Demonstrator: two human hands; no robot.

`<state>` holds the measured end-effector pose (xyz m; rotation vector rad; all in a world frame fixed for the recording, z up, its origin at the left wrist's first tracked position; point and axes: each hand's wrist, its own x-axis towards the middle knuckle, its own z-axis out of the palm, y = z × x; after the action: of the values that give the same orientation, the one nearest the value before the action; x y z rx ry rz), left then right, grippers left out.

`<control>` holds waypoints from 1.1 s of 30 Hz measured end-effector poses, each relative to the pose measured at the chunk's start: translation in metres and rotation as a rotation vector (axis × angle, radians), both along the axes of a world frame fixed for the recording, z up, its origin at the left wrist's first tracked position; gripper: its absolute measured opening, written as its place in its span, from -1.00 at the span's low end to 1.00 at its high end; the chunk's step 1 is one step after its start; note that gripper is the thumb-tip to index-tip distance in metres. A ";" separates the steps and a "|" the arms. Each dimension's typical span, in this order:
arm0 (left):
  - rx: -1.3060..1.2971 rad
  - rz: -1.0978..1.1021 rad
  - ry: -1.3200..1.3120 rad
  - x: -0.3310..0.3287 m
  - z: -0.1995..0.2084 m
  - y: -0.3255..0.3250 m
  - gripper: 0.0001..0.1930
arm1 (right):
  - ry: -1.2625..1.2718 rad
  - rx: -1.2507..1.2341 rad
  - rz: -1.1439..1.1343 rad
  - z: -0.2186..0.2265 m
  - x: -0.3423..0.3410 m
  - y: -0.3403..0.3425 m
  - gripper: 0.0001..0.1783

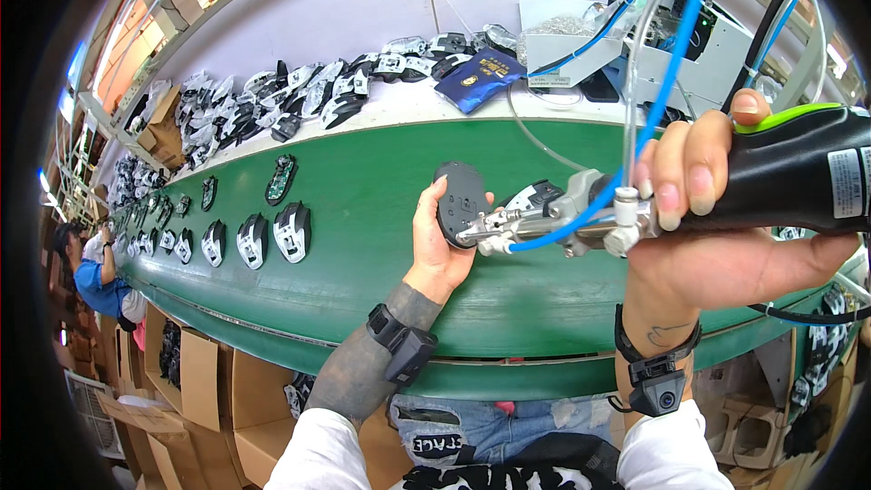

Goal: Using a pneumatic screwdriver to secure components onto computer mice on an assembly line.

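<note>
My left hand (435,245) holds a black computer mouse shell (461,201) upright over the green conveyor belt (363,245), its underside turned toward me. My right hand (717,218) grips a black power screwdriver with a green top (798,172). Its metal nose (544,222) points left and its tip touches the lower edge of the mouse shell. A blue air hose (671,63) and a clear tube run up from the tool. Both wrists wear black straps with small devices.
A row of half-built mice (254,238) lies on the belt to the left, leading to another person (86,272) in blue. More mouse shells (290,95) and a dark blue pouch (481,77) sit on the white shelf behind. Cardboard boxes (200,381) stand below the belt.
</note>
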<state>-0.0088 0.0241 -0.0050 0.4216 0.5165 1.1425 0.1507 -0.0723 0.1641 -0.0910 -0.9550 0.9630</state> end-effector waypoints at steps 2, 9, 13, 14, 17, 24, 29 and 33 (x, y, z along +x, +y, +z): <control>-0.009 -0.048 -0.037 -0.001 -0.002 -0.005 -0.59 | -0.055 0.017 -0.064 -0.005 -0.006 0.005 0.04; -0.004 -0.133 -0.109 0.004 -0.001 -0.009 -0.59 | 0.100 -0.038 -0.040 -0.009 -0.017 0.009 0.07; -0.023 -0.118 -0.120 0.006 0.004 -0.012 -0.61 | 0.003 -0.032 0.059 -0.013 -0.018 0.013 0.04; 0.006 -0.104 -0.146 0.000 0.007 -0.013 -0.60 | 0.006 -0.031 0.073 -0.013 -0.022 0.014 0.04; 0.008 -0.086 -0.059 -0.008 0.000 -0.007 -0.56 | -0.056 -0.001 0.029 -0.007 -0.029 0.012 0.01; 0.520 -0.012 1.127 -0.062 0.026 0.023 -0.33 | 0.181 0.042 -0.009 -0.005 -0.013 0.017 0.11; 0.691 0.557 2.318 -0.193 -0.006 0.047 -0.33 | 0.152 0.181 0.096 0.000 -0.005 0.027 0.15; 0.492 0.292 2.279 -0.238 -0.026 0.068 -0.43 | 0.174 0.106 0.060 0.003 -0.002 0.027 0.19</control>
<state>-0.2471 0.0924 -0.0315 2.1332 2.2703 0.5249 0.1491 -0.0451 0.1667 0.1097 -0.8505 0.9568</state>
